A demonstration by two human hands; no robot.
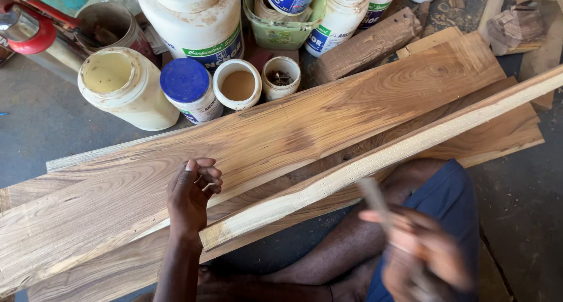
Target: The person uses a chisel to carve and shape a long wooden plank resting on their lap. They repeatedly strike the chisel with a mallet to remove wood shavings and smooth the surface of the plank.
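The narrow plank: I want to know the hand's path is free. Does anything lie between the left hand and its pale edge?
Nothing visible does. The left hand is over the wide board, right beside the narrow plank. The jars stand beyond the boards.

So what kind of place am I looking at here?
Most likely a small woodworking shop, worked at floor level: long planks across the person's lap, glue tubs standing behind them, and offcuts with sawdust on the concrete floor.

Jars (190,89) behind planks (281,137); strip (375,161) on planks.
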